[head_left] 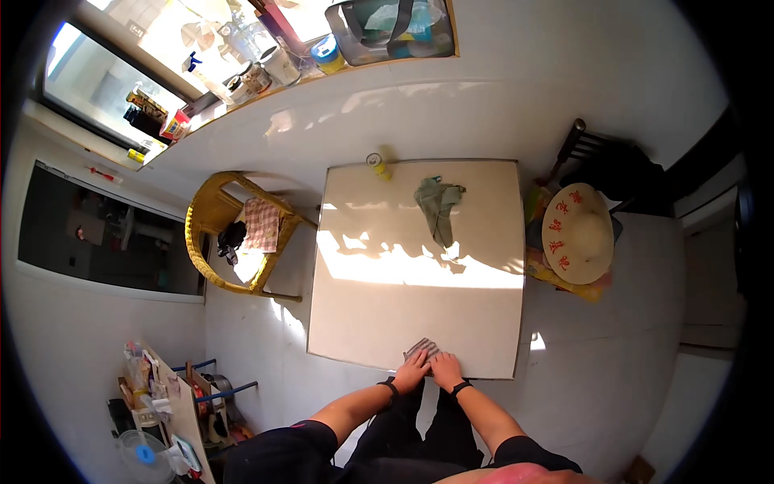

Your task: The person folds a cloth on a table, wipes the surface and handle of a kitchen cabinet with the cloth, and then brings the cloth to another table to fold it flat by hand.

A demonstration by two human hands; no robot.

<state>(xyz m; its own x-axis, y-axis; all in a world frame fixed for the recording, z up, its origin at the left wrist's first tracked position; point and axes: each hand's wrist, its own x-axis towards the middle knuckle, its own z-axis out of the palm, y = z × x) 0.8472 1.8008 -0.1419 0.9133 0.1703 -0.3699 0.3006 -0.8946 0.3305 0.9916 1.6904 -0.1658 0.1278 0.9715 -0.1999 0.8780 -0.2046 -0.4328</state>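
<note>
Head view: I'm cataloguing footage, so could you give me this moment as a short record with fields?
Left hand: on the striped cloth
Right hand: beside the left, at the cloth's right side; how firmly either hand grips cannot be told
Surface: pale table, a sunlit band across its middle
Cloth position: near edge of the table
Farther on the table: crumpled green cloth; yellow can at the far edge, toward the left
Left of table: yellow chair with a checked cloth
Right of table: straw hat with red characters

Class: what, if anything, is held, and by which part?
Left hand and right hand touch the small brown-striped cloth at its near edge; any grip cannot be told.
</note>
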